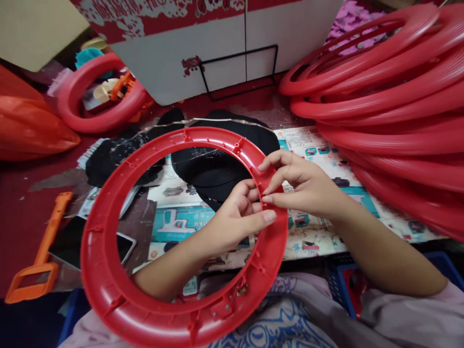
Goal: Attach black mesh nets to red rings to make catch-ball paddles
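Note:
A red plastic ring [97, 253], its hollow ribbed side facing me, is tilted up in front of my body. My left hand [241, 215] reaches through its opening and grips the right side, thumb on the face and fingers curled round the inner edge. My right hand [302, 183] is at the same spot, its thumb and index finger pinched together over the inner rim. Whatever lies between those fingertips is too small to make out. Low on the ring's right side sits a small brass-coloured metal part [241, 289].
Red rings [384, 116] are stacked at the right. Black cloth [213, 174] lies behind the held ring, on a printed cardboard sheet [174, 224]. An orange plastic handle [50, 237] and a dark phone-like device [68, 244] lie left. A white-and-red box [166, 65] stands behind.

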### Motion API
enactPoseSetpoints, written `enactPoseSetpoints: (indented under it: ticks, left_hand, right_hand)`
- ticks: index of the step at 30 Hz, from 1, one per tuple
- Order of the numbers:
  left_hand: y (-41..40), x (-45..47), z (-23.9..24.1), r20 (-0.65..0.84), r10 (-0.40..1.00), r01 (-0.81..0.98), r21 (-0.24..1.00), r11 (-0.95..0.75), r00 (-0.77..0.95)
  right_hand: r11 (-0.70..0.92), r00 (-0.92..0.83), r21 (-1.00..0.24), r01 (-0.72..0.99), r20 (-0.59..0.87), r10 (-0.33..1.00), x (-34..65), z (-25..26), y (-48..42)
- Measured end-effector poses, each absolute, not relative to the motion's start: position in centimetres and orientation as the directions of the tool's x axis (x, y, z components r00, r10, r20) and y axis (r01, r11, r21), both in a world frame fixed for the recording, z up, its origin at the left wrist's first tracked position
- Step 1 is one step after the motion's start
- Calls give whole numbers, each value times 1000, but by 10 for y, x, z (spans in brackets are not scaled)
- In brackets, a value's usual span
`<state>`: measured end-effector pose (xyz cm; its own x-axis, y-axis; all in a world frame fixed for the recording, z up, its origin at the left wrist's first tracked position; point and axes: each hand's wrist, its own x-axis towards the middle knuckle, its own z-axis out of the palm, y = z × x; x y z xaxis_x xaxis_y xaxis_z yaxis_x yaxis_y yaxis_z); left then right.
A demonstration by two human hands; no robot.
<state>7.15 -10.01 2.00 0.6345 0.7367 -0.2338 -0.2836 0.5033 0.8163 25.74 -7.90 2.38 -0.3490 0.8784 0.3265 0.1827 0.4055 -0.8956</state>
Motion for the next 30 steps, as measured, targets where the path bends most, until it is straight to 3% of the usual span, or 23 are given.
enactPoseSetpoints:
  ticks: [4, 12, 16, 20, 25, 30]
  left_hand:
    - [-100, 76, 23, -343, 733, -165, 836, 523, 587]
    - [-108, 67, 15, -395, 621, 151, 900, 408, 676]
    - [-112, 68, 20, -381, 591, 92, 883, 459, 711]
    - [-110, 69, 25, -319, 618, -36, 871, 491, 718]
    - [-104, 73, 22, -202, 751, -250, 862, 441, 629]
    - [-105, 80, 18, -303, 801, -138, 894, 427, 516]
  right_hand:
    - [331, -331, -923, 197, 256, 908, 253, 19, -79]
    - [400, -316, -898, 183, 332, 889, 256, 18, -80]
    - [399, -392, -901, 172, 309, 867, 257, 21, -79]
    - [428, -349, -891, 154, 356, 867, 258, 21, -77]
    - [469, -320, -855, 221, 391, 863, 256, 19, -77]
    - [478, -300, -834, 275, 398, 867, 249, 14, -80]
